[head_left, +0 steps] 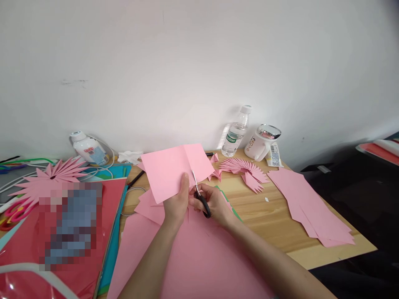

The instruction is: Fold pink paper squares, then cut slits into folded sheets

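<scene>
My left hand (177,203) pinches the lower edge of a pink paper sheet (168,168) and holds it up over the wooden table (268,220). My right hand (213,203) grips black-handled scissors (199,195), fingers through the loops. The blades point up into the sheet along a cut line near its middle. Under both forearms lies a large pink sheet (199,257).
Folded pink paper fans (246,168) and a stack of pink cut strips (308,207) lie to the right. A water bottle (235,133) and white cup (260,143) stand by the wall. Left: a glue bottle (89,149), a pink paper flower (50,178), red sheets (18,245).
</scene>
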The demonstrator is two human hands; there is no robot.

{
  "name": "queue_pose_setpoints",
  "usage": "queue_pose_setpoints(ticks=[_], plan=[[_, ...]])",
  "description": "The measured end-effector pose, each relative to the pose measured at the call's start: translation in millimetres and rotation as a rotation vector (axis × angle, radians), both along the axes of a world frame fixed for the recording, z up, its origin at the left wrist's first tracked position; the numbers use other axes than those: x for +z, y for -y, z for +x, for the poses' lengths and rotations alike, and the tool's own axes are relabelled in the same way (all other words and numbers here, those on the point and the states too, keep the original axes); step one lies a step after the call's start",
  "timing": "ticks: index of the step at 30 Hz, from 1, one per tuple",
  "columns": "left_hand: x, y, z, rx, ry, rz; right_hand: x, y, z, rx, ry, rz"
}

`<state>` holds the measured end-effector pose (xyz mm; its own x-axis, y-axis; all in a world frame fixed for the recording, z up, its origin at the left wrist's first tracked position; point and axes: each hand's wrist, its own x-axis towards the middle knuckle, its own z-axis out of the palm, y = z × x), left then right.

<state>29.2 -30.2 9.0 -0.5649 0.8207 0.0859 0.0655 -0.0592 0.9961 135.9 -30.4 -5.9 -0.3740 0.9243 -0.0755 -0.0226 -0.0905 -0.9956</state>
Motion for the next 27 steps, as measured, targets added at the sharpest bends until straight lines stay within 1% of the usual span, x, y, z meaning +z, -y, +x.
queue_pose_setpoints(ticks=[3,7,13,18,27], plan=[[0.7,-0.2,-0.4,0.001,-0.021,0.008,1.2,0.3,0.2,-0.002,0.001,-0.005],[2.7,-0.4,-0.2,0.008,0.002,-0.008,2.2,0.4,0.3,-0.008,-0.007,-0.023],[-1.3,-1.2,0.1,-0.056,-0.036,0.032,-3.0,-1.5,-0.5,-0.024,-0.091,0.005],[-2.6,-0.3,-0.6,-0.081,-0.055,0.036,-3.9,-1.9,-0.4,-0.025,-0.092,0.002],[-0.7,0.5,-0.7,-0.078,-0.063,0.05,-2.8,-0.6,-1.0,-0.035,-0.095,-0.039]])
